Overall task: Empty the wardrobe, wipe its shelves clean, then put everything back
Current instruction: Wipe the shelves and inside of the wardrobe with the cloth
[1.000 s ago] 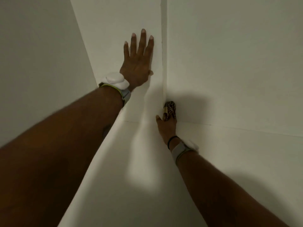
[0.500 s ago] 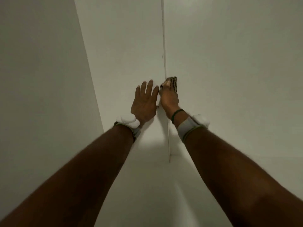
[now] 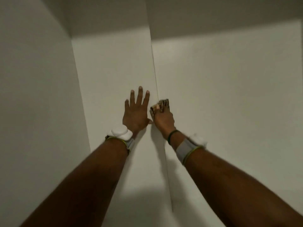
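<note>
Wardrobe – white inside, plain flat panels w/ a thin vertical seam down the back; top part in shadow. Cloth – small, bunched, brown-and-cream striped, pressed on the panel just right of the seam, gripped by the right hand.

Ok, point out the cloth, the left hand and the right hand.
cloth (image 3: 162, 104): head view, patterned bunch above the knuckles.
left hand (image 3: 136, 113): head view, back of the hand.
right hand (image 3: 164, 119): head view, back of the hand.
</note>
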The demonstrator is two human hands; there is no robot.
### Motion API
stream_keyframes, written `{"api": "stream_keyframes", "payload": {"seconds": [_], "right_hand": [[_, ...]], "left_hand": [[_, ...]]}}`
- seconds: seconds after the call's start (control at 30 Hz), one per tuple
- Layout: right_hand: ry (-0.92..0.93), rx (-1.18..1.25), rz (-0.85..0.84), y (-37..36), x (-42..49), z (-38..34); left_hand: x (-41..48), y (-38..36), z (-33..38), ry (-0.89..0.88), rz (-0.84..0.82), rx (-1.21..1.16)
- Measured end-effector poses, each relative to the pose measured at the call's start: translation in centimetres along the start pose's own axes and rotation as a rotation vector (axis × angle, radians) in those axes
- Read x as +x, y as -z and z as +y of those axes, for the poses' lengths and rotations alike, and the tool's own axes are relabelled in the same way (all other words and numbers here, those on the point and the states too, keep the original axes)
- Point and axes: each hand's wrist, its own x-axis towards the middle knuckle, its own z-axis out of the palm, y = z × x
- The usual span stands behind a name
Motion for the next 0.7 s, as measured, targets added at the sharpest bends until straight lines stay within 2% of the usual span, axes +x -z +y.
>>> {"api": "stream_keyframes", "payload": {"seconds": [0.07,0.17,0.27,0.4,0.47,0.57,0.7], "right_hand": [[0.027,0.020,-0.007,1.0,4.1,-4.7],[0.111,-0.010,-0.035,2.1,5.5,-6.8],[0.184,-0.038,-0.001,1.4,3.0,-3.0],[0.027,-0.070,-0.028,-0.2,-0.3,2.6],[-0.016,-0.070,-0.035,-0.5,0.9,2.4],[0.045,-0.080,0.007,0.3,5.0,-2.4],[0.212,-0.071,0.036,2.1,12.0,-13.2]], "left_hand": [[0.0,-0.1,-0.4,-0.002,0.000,-0.033],[0.0,0.1,-0.3,-0.019,-0.011,-0.012],[1.1,1.5,-0.9,-0.045,0.004,-0.030],[4.7,4.9,-2.4,-0.015,0.051,0.015],[7.0,6.3,-2.2,-0.019,0.040,0.050],[8.6,6.5,-1.6,-0.022,0.019,0.012],[8.9,6.1,-2.3,-0.038,0.039,-0.064]]}}
